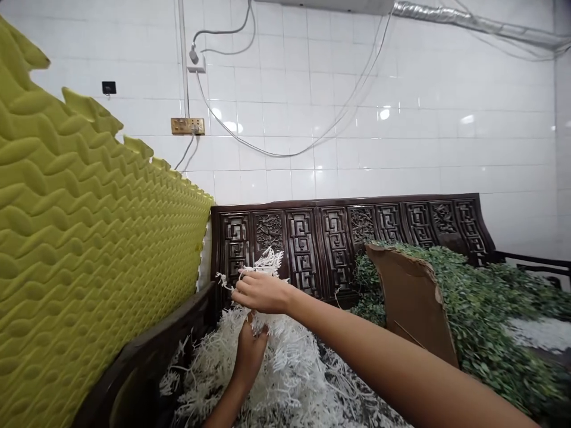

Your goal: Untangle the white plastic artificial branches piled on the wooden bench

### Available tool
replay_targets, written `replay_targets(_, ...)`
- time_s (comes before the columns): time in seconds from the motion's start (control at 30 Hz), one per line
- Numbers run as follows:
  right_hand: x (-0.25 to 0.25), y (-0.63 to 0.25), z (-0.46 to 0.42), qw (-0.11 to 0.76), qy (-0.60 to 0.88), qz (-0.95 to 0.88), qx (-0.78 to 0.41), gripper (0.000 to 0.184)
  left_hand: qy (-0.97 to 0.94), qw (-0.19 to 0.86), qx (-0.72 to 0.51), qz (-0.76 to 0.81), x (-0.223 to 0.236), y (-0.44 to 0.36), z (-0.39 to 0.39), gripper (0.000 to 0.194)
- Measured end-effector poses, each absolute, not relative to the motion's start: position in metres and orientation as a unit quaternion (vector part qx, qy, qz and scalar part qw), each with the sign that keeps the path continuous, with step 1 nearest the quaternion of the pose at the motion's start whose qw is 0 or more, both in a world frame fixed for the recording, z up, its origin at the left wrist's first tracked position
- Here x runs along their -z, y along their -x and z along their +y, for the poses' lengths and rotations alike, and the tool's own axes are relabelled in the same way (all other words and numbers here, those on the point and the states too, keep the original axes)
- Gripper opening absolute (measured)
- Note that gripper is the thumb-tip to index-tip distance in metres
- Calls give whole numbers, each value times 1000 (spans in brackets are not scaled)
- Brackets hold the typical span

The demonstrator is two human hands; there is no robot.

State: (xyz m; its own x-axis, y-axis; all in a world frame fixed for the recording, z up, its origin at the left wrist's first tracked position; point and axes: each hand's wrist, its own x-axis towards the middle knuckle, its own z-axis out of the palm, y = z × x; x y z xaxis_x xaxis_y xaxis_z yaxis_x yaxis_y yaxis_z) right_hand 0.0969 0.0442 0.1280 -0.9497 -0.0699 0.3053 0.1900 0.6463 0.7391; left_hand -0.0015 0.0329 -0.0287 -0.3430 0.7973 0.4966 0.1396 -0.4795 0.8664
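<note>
A big heap of white artificial plant sprigs (289, 368), thin and branching, lies on the dark wooden bench in front of me. My right hand (261, 292) is closed around a white sprig (270, 260), whose feathery tips stick up above the fingers. Just below it, my left hand (251, 348) reaches up from the bottom edge, its fingers curled around white strands at the top of the heap. The strands between the two hands are partly hidden by my right hand.
A carved dark bench back (307, 238) runs along the white tiled wall. Yellow textured foam mats (111, 255) stand on the left beside the bench arm (151, 339). To the right, a brown cardboard piece (410, 297) leans against green artificial foliage (482, 309).
</note>
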Motion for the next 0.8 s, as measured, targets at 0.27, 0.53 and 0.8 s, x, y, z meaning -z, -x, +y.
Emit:
replay_targets(0.27, -77, -119, 30, 276, 233, -926, 112, 69, -519, 208, -693, 456, 38, 28, 60, 47)
replay_targets(0.53, -17, -171, -2, 218, 265, -939, 13, 76, -518, 196, -670, 494, 33, 29, 46, 49)
replay_targets(0.8, 15, -203, -2, 244, 380, -873, -182, 105, -711, 240, -486, 449, 23, -2, 7, 33)
